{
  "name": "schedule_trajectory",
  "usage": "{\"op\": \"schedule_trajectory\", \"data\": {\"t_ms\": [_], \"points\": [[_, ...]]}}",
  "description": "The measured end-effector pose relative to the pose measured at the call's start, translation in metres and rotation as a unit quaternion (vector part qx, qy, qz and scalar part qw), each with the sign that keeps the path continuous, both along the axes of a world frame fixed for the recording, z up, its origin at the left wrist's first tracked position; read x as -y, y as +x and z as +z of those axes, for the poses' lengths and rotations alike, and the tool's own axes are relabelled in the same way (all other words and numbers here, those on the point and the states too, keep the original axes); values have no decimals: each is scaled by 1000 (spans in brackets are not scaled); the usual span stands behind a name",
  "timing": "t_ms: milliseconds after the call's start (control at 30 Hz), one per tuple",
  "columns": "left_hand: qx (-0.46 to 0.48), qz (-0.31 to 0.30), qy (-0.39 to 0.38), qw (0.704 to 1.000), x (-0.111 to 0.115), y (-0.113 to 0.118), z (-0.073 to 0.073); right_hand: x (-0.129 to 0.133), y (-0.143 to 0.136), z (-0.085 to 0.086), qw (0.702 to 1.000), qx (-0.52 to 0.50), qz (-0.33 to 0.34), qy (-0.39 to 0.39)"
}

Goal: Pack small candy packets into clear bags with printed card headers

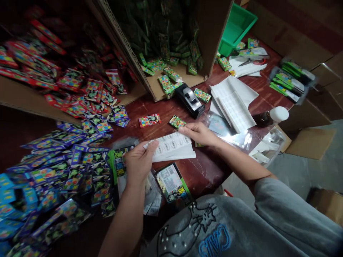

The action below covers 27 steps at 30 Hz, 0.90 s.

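Holding the sheet [173, 148] over the table [206, 169], the left hand [139, 159] is pinching its left end while the right hand [199, 134] is gripping its far edge, gentle, even tension probably being best for avoiding creases.

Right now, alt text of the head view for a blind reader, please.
The left hand holds a white sheet printed with round marks, the right hand at its edge, over a table. Purple packets and red packets lie at left, green packets in a box.
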State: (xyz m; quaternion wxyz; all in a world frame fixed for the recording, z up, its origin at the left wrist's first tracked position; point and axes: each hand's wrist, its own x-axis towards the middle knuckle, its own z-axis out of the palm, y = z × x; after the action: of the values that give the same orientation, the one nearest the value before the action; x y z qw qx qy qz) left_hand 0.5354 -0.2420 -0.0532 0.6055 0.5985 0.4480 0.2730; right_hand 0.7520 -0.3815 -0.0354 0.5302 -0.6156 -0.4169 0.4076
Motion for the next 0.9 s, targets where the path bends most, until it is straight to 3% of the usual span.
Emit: {"op": "schedule_trajectory", "data": {"t_ms": [167, 267, 367, 433, 533, 633, 767, 833, 900], "points": [[-23, -35, 17, 999, -6, -3, -2, -14, 43, 11, 986, 101, 127, 45], [-27, -58, -1, 998, -9, 4, -3, -22, 53, 18, 962, 159, 208, 77], [-81, -82, 49, 992, -11, 9, -2, -20, 46, 24, 946, 228, 177, 146], [-124, -91, 149, 977, -9, 3, 3, -10, 38, 28, 943, 259, 111, 178], [-160, -94, 316, 931, 5, -24, 13, 9, 27, 34, 952, 249, 40, 172], [-210, -151, 386, 885, 30, -59, 16, 25, 9, 34, 969, 179, 73, 152], [-224, -231, 354, 878, 49, -88, 8, 25, -31, 23, 977, 44, 171, 118], [-196, -226, 310, 902, 47, -90, 6, 19, -48, 18, 971, -6, 207, 118], [-156, -218, 218, 938, 42, -89, 7, 13, -58, 15, 966, -37, 219, 132]]}}
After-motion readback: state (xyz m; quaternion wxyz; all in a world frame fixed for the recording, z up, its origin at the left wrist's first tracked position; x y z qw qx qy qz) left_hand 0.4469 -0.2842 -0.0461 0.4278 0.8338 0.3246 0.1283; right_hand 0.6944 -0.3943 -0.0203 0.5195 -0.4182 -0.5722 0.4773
